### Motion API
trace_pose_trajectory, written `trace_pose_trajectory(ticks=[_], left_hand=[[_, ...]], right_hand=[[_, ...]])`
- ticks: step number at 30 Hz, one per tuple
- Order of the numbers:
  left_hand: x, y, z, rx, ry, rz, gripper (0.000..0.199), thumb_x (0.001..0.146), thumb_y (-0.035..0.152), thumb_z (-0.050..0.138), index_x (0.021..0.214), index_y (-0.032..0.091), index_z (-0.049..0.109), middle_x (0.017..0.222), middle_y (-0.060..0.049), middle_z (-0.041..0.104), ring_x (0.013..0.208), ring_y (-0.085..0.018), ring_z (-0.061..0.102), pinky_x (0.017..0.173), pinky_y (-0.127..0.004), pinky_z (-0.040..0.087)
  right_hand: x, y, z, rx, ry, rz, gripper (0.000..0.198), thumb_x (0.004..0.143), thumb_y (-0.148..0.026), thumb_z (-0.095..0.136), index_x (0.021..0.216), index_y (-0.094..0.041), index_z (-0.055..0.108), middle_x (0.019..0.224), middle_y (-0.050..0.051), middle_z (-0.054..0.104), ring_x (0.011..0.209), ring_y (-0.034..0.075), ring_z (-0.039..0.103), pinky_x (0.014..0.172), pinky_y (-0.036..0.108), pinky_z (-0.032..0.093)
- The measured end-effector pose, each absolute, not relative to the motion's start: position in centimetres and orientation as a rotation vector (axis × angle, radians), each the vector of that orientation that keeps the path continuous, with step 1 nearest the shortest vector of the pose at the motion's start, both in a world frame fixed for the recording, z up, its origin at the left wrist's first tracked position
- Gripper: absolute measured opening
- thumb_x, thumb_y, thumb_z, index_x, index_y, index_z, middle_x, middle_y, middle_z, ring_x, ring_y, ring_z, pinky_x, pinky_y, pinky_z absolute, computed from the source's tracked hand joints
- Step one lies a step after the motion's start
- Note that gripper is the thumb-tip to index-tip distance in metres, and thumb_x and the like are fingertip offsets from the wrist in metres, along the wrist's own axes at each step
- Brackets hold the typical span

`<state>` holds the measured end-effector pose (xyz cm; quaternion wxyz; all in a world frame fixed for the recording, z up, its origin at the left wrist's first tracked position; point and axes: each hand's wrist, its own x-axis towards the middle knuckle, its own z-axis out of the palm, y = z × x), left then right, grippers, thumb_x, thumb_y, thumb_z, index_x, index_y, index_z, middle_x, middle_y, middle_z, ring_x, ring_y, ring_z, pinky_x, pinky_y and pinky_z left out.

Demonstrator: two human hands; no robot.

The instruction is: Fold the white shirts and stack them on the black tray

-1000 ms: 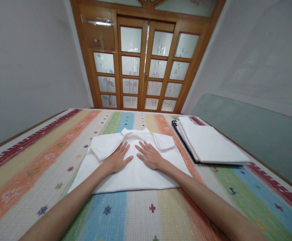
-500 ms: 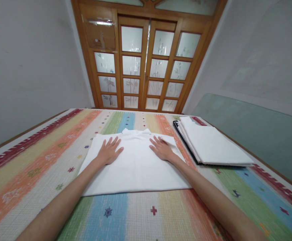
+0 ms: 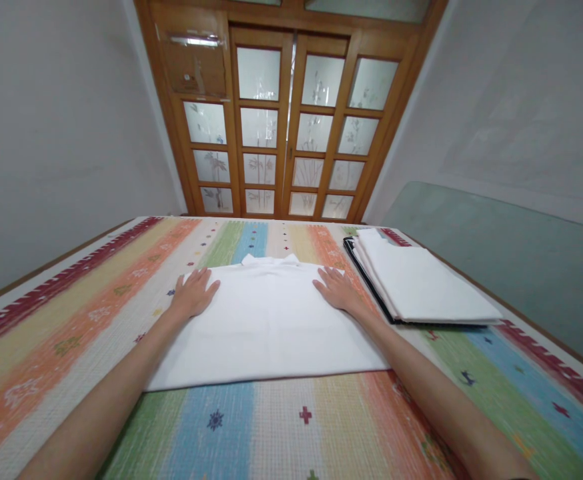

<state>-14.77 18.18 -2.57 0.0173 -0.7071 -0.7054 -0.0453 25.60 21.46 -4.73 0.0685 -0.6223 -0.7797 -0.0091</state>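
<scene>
A white collared shirt point(image 3: 271, 327) lies folded and flat in front of me, its collar pointing away from me. On its upper left edge rests my left hand point(image 3: 193, 292), palm down, fingers spread. My right hand point(image 3: 337, 289) lies flat on the upper right edge, fingers apart. Neither hand grasps the cloth. The shirt's lower folded edge runs nearly straight between my forearms, and its outer sides are partly covered by them.
A stack of folded clothes point(image 3: 426, 283), white on top with black beneath, sits at the right. A colourful striped cloth point(image 3: 221, 433) covers the surface. A pale green panel point(image 3: 491, 247) stands along the right edge; wooden glazed doors point(image 3: 286, 133) are beyond.
Both my hands have slid outward across the shirt, the left one leftward and the right one rightward. The shirt looks a little wider at its lower edge.
</scene>
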Motion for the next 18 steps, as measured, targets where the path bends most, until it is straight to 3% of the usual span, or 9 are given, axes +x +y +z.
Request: trace_pose_trajectory(ticks=[5, 10, 18], left_hand=[[-14.7, 18.3, -1.6, -2.05, -2.136, -0.164, 0.051, 0.091, 0.041, 0.028, 0.118, 0.01, 0.058, 0.131, -0.019, 0.056, 0.12, -0.033, 0.05, 0.096, -0.051, 0.037], [-15.3, 19.0, -1.0, -1.978, -2.125, -0.186, 0.049, 0.086, 0.041, 0.037, 0.114, 0.009, 0.063, 0.13, -0.021, 0.055, 0.118, -0.036, 0.048, 0.094, -0.048, 0.038], [-17.8, 21.2, -0.9, -2.071, -2.181, -0.436, 0.035, 0.072, 0.038, 0.052, 0.089, 0.013, 0.069, 0.099, -0.015, 0.066, 0.098, -0.03, 0.059, 0.089, -0.036, 0.044]], right_hand=[[25.4, 21.3, -3.0, -1.91, -2.274, -0.174, 0.05, 0.095, -0.05, 0.038, 0.123, -0.013, 0.056, 0.129, 0.019, 0.054, 0.123, 0.03, 0.044, 0.103, 0.043, 0.029], [26.2, 22.3, -1.3, -1.958, -2.218, -0.176, 0.046, 0.086, -0.052, 0.055, 0.113, -0.016, 0.062, 0.119, 0.015, 0.059, 0.116, 0.03, 0.049, 0.096, 0.042, 0.034], [28.1, 25.2, -1.8, -1.826, -2.163, -0.066, 0.024, 0.074, -0.032, 0.07, 0.089, -0.014, 0.066, 0.098, 0.009, 0.064, 0.1, 0.022, 0.056, 0.089, 0.03, 0.039]])
